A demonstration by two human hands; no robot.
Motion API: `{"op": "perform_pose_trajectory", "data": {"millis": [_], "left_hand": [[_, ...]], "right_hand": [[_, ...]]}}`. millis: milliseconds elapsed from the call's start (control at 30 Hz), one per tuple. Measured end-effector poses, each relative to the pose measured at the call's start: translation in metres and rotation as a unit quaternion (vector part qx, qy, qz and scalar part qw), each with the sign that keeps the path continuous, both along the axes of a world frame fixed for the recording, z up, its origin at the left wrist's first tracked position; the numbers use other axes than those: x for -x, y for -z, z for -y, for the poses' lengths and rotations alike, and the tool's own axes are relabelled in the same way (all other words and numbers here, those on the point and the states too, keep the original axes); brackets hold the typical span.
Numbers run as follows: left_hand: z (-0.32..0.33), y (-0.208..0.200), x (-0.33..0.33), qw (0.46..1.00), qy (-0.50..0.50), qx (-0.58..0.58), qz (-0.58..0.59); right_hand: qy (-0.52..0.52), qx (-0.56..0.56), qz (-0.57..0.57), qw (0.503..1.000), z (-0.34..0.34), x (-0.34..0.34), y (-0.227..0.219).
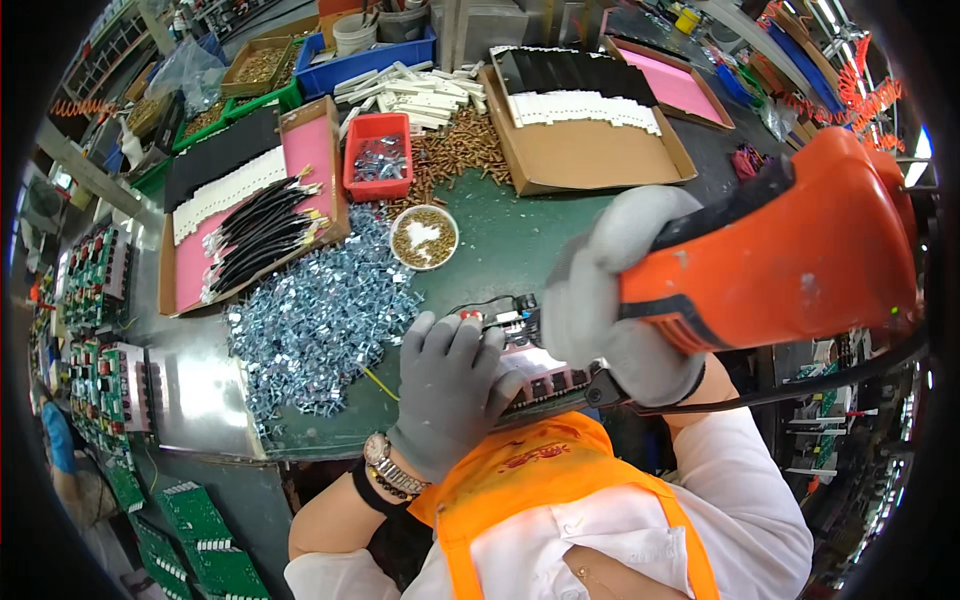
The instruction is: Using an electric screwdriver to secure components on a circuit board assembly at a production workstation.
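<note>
My left hand [445,385], in a grey glove, grips the left end of a circuit board [552,384] at the bench's near edge. Its fingers lie over the board and its thumb is on the near side. The board carries small dark parts, with black pieces and wires along its far side. An orange pistol-grip power tool [770,260] is in my gloved right hand [620,300], with the fingers wrapped round it. The tool's working end is hidden behind that hand, so I cannot tell whether it touches the board.
Left of the board spreads a heap of small metal clips [325,320]. Beyond are a round tub of small brass-coloured parts [424,240], a red bin [378,158], brass-coloured screws [465,145] and white strips [415,95]. Cardboard trays [590,160] stand behind; green boards [205,515] lie lower left.
</note>
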State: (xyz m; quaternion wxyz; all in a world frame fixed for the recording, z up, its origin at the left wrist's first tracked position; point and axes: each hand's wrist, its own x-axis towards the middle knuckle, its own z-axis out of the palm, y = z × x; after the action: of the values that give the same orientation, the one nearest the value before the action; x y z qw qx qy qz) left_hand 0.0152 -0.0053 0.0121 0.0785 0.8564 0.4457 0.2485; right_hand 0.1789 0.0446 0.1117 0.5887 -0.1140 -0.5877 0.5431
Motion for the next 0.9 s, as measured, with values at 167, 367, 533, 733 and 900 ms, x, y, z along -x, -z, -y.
{"op": "perform_pose_trajectory", "data": {"millis": [167, 367, 533, 733, 900], "left_hand": [[0.003, 0.004, 0.004, 0.995, -0.015, -0.015, 0.092], [0.033, 0.026, 0.087, 0.972, -0.214, -0.053, 0.086], [0.037, 0.064, 0.110, 0.970, -0.231, 0.070, -0.031], [0.023, 0.075, 0.090, 0.967, -0.247, -0.037, -0.046], [0.003, 0.074, 0.079, 0.952, -0.281, 0.008, -0.123]], "right_hand": [[0.053, 0.076, 0.078, 0.993, 0.008, -0.001, -0.002], [-0.027, -0.003, 0.021, 0.999, 0.004, 0.006, -0.004], [-0.017, 0.050, -0.053, 0.997, 0.019, -0.002, -0.012], [-0.115, -0.048, -0.032, 0.992, 0.033, -0.021, -0.013], [-0.123, -0.055, 0.023, 0.991, 0.045, -0.026, -0.007]]}}
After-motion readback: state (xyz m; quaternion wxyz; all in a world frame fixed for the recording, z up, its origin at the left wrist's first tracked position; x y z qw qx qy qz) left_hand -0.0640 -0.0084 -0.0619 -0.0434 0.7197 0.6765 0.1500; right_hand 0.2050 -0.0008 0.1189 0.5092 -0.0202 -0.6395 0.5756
